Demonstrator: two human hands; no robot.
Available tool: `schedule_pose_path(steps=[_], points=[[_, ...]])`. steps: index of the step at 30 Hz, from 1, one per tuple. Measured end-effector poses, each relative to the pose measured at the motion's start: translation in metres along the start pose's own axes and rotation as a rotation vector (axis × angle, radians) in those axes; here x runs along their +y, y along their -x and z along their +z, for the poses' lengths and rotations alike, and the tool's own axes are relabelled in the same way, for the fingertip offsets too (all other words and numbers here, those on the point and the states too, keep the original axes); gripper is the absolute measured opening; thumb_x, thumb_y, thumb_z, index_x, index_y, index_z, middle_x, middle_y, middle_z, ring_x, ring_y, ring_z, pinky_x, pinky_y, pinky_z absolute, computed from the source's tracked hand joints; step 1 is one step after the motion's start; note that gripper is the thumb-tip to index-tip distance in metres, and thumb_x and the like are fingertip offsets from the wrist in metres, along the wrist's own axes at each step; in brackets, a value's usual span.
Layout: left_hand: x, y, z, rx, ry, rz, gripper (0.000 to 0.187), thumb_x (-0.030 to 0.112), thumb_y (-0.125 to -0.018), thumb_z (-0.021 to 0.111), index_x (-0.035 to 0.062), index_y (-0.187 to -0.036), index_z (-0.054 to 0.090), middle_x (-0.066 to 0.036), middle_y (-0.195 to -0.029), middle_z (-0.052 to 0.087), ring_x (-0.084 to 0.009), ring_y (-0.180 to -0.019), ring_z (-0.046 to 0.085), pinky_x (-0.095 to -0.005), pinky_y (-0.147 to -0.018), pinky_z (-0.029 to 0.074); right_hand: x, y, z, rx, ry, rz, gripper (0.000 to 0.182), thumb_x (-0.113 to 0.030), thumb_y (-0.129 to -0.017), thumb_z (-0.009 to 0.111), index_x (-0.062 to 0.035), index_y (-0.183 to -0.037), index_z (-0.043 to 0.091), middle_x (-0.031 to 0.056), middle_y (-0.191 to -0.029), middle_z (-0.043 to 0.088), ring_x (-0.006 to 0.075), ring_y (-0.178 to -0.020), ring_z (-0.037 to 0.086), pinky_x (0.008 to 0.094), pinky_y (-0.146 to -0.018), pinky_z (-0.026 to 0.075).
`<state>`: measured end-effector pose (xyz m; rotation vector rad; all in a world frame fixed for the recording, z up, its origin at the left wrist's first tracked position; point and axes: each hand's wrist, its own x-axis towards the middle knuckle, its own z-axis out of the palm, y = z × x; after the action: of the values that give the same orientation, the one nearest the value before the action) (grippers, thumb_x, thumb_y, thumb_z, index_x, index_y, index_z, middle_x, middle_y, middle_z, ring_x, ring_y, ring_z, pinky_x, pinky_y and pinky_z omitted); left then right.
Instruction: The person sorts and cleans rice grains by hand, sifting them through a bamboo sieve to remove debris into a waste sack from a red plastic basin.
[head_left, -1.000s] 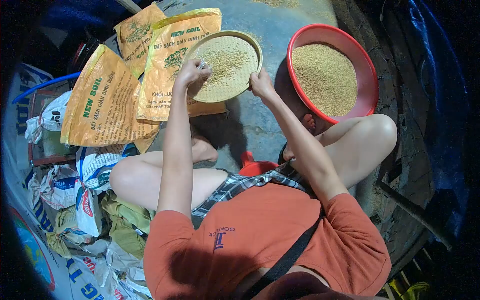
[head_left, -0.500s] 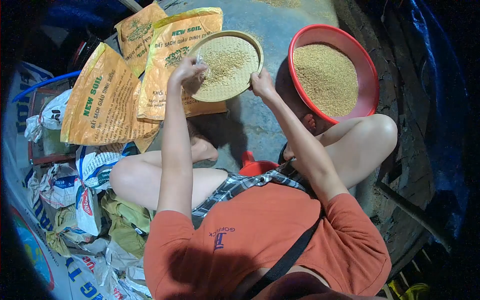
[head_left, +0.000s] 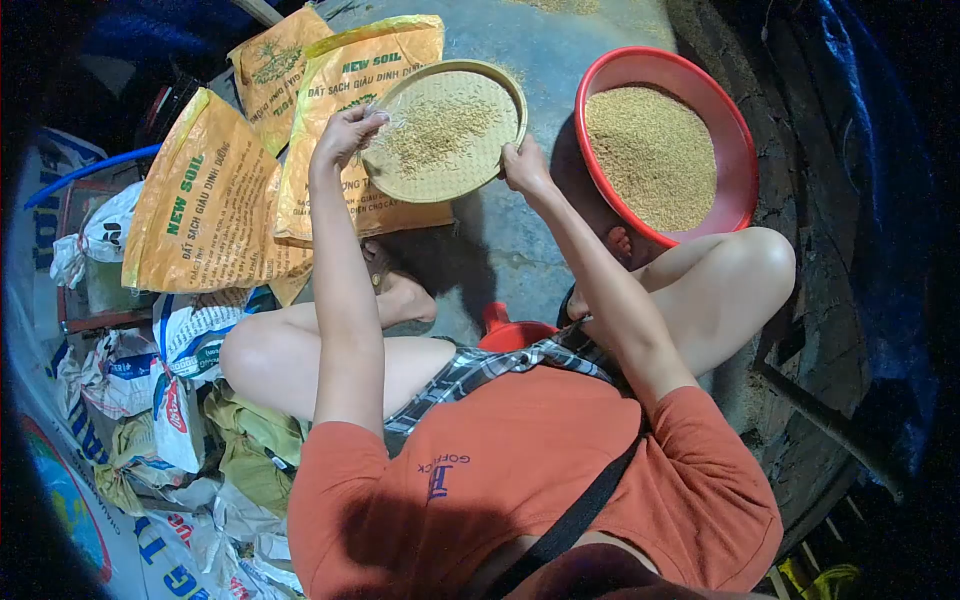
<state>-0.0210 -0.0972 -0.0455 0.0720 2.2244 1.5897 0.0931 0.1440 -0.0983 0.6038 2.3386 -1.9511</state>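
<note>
My right hand (head_left: 527, 167) grips the right rim of a round, shallow woven tray (head_left: 465, 185), which is held up in front of me. Grains of unhusked rice (head_left: 435, 140) are spread over its middle and left part. At the tray's left edge is my left hand (head_left: 348, 135), its fingers pinched together. Something clear and whitish shows by those fingertips, too indistinct to name. On the floor to the right, a large red basin (head_left: 742, 150) holds a heap of the same grain (head_left: 652, 155).
Orange printed sacks (head_left: 205, 205) lie behind and left of the tray. Several tied bags (head_left: 180, 400) are piled at my left. Between my legs is a red plastic vessel (head_left: 515, 335). A pole (head_left: 830, 430) lies at the right.
My left hand has moved left, from over the grain to the tray's left edge. My right hand and the tray have stayed almost in place.
</note>
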Motion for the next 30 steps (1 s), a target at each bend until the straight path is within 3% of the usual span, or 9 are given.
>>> schedule_pose_path(steps=[5,8,16,18,19,21,22,24,30], points=[[-0.024,-0.012,-0.006,0.257,-0.306,0.076,0.018,0.016,-0.067,0.063,0.0027,-0.078,0.06,-0.003,-0.057,0.054,-0.0107,-0.048,0.046,-0.0248,-0.047,0.037,-0.001,0.001,0.0,-0.087,-0.015,-0.046,0.023,-0.006,-0.074,0.038,0.0071,-0.091,0.045,0.014,-0.068,0.055,0.0187,-0.054,0.055,0.0312,-0.047,0.043],[-0.026,-0.012,0.006,0.378,-0.628,0.22,0.028,0.021,-0.065,0.063,-0.0018,-0.082,0.059,-0.011,-0.072,0.06,-0.0164,-0.063,0.056,-0.0275,-0.059,0.043,0.002,0.0,0.003,-0.063,-0.016,-0.048,0.023,-0.007,-0.074,0.038,0.0068,-0.091,0.045,0.0138,-0.067,0.055,0.0186,-0.054,0.055,0.0316,-0.047,0.043],[-0.029,-0.006,0.025,0.316,-0.578,0.205,0.014,0.012,-0.062,0.064,0.0008,-0.069,0.059,-0.012,-0.058,0.056,-0.0203,-0.053,0.054,-0.0312,-0.053,0.042,0.021,-0.013,0.01,0.014,0.073,-0.137,0.026,-0.012,-0.074,0.041,0.0078,-0.09,0.044,0.0182,-0.072,0.055,0.0237,-0.061,0.056,0.0342,-0.055,0.044],[-0.034,-0.008,0.026,0.332,-0.604,0.254,0.015,0.013,-0.062,0.064,0.002,-0.071,0.06,-0.013,-0.059,0.056,-0.0212,-0.053,0.054,-0.0315,-0.052,0.042,0.02,-0.01,0.01,0.013,-0.03,-0.132,0.014,-0.01,-0.075,0.035,0.0013,-0.075,0.043,0.0053,-0.051,0.046,0.0112,-0.038,0.042,0.0247,-0.032,0.031],[-0.039,-0.011,0.025,0.331,-0.604,0.254,0.015,0.013,-0.062,0.064,0.002,-0.071,0.06,-0.013,-0.059,0.056,-0.0212,-0.053,0.054,-0.0315,-0.052,0.042,0.025,-0.014,0.011,0.014,-0.03,-0.131,0.014,-0.01,-0.075,0.035,0.0013,-0.075,0.043,0.0053,-0.051,0.046,0.0112,-0.038,0.042,0.0247,-0.032,0.031],[-0.041,-0.013,0.02,0.356,-0.55,0.285,0.016,0.014,-0.062,0.065,0.0019,-0.072,0.061,-0.01,-0.057,0.056,-0.0186,-0.053,0.053,-0.0306,-0.052,0.041,0.027,-0.018,0.012,0.011,0.127,-0.094,0.027,-0.013,-0.073,0.042,0.0059,-0.092,0.045,0.0192,-0.077,0.055,0.0269,-0.072,0.056,0.0355,-0.064,0.043],[-0.037,-0.013,0.018,0.355,-0.55,0.286,0.016,0.014,-0.062,0.065,0.0019,-0.072,0.061,-0.01,-0.057,0.056,-0.0186,-0.053,0.053,-0.0306,-0.052,0.041,0.025,-0.016,0.012,0.011,0.127,-0.093,0.027,-0.013,-0.073,0.042,0.0059,-0.092,0.045,0.0192,-0.077,0.055,0.0269,-0.072,0.056,0.0355,-0.064,0.043],[-0.023,-0.012,0.009,0.275,-0.328,0.105,0.022,0.018,-0.068,0.063,0.0005,-0.082,0.06,-0.003,-0.067,0.058,-0.0106,-0.055,0.05,-0.0263,-0.05,0.04,0.018,-0.008,0.011,0.008,-0.015,-0.221,0.015,-0.011,-0.075,0.034,0.0016,-0.076,0.043,0.0052,-0.051,0.046,0.0116,-0.039,0.043,0.0248,-0.032,0.032],[0.018,0.006,-0.007,0.135,0.006,0.075,0.019,0.017,-0.069,0.063,0.0026,-0.081,0.061,0.001,-0.06,0.054,-0.005,-0.046,0.039,-0.0197,-0.042,0.03,-0.007,0.008,0.003,-0.052,-0.085,-0.123,0.016,-0.012,-0.075,0.035,0.0018,-0.074,0.043,0.0059,-0.051,0.047,0.0125,-0.039,0.043,0.0256,-0.034,0.033]])
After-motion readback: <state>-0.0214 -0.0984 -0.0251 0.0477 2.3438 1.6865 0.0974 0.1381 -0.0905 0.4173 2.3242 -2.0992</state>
